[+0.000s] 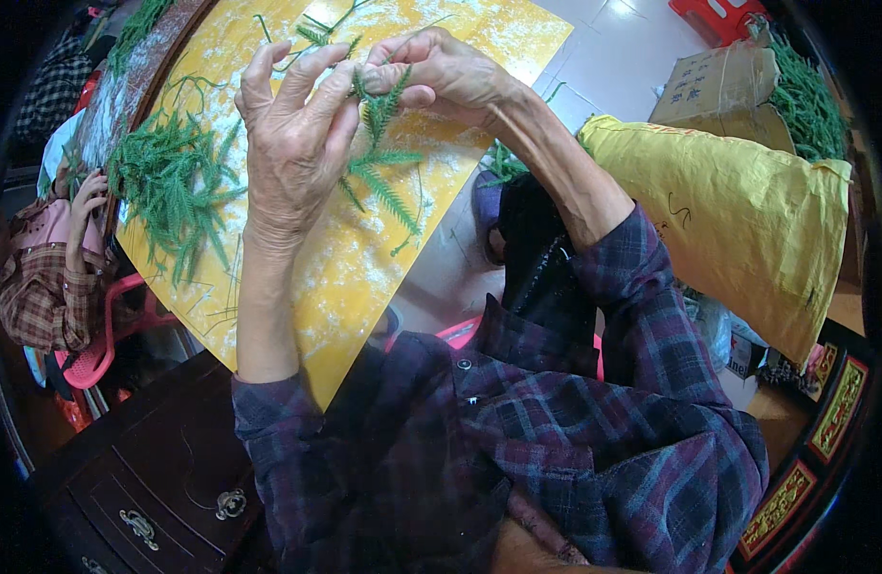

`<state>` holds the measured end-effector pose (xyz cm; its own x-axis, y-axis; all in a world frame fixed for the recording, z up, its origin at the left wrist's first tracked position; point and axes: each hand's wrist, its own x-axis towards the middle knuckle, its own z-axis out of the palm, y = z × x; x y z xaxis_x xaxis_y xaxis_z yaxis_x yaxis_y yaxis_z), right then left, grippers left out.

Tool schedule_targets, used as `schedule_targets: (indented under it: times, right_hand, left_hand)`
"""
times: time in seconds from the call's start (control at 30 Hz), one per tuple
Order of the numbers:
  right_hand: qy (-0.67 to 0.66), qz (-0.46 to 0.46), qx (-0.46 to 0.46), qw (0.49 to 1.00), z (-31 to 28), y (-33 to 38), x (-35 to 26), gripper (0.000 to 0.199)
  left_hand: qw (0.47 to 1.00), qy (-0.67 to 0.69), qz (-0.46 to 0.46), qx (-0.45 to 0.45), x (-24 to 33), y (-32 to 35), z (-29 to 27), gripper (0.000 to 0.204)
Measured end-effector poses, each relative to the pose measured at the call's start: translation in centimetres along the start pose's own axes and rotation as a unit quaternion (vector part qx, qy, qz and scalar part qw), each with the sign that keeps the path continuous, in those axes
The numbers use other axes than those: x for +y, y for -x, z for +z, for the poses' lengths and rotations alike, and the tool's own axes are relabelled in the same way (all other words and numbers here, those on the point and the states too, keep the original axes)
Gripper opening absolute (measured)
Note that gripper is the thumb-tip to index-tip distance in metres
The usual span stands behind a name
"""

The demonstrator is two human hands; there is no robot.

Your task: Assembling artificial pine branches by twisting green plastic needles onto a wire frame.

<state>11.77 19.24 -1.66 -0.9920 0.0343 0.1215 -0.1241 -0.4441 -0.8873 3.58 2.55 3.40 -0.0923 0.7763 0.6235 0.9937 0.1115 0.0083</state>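
Btwn LH (292, 148) & RH (450, 75), grn sprig (379, 120)

Single head view: left of two fisheyes worn side by side on the person's head. Faces steeply down past the checked shirt (575, 459) and over the yellow bench (359, 273). Upright, unmirrored; frame left = wearer's left. Range close: shirt large at lower middle, left fingers (309, 75) and right fingers (417, 48) near the lens, top centre. Field very wide: co-worker (48, 287) at left margin, yellow sack (737, 215) at right. Edges bow toward dark rim.
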Motion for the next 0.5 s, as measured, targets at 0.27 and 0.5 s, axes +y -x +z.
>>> schedule_targets:
  times: [0.27,0.5]
  right_hand:
    - [0.025,0.014,0.020,0.999,-0.61,-0.13,0.24,0.014]
    - [0.018,0.002,0.025,1.000,-0.35,0.05,0.21,0.015]
  left_hand:
    - [1.000,-0.002,0.006,0.026,-0.12,0.10,0.54,0.022]
    - [0.999,-0.029,0.009,0.018,0.44,0.20,0.68,0.020]
